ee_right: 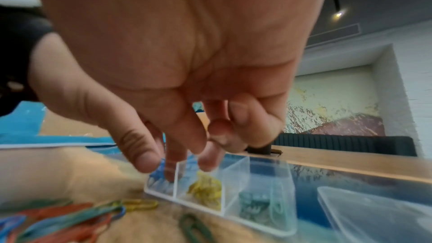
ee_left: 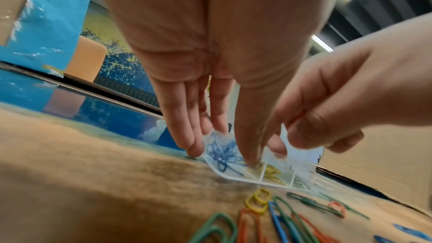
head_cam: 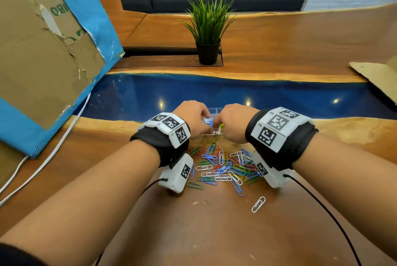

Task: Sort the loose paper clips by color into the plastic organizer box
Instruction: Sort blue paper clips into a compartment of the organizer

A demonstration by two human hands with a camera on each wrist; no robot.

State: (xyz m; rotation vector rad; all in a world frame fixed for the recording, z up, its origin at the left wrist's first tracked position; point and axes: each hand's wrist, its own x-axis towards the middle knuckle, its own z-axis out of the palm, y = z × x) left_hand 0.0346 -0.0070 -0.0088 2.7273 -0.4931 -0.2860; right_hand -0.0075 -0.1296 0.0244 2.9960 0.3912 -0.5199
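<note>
The clear organizer box (ee_right: 257, 226) lies at the edge of the table's blue strip, with blue, yellow (ee_right: 207, 189) and green clips (ee_right: 254, 208) in separate compartments. My left hand (ee_left: 222, 154) points straight fingers down onto the box's left end. The thumb rests by the divider beside the blue clips (ee_left: 222, 156). My right hand (ee_right: 158, 165) dips thumb and forefinger into the blue compartment, pinching a blue clip. In the head view both hands (head_cam: 199, 124) (head_cam: 227, 124) cover most of the box (head_cam: 214, 133). The mixed clip pile (head_cam: 223, 167) lies just in front of it.
A single white clip (head_cam: 258, 204) lies apart, nearer to me. The box's clear lid (ee_right: 374, 215) sits to its right. A potted plant (head_cam: 207, 29) stands beyond. Blue-wrapped cardboard (head_cam: 53, 51) leans at the left with a white cable (head_cam: 53, 154); another cardboard piece (head_cam: 380, 77) lies at the right.
</note>
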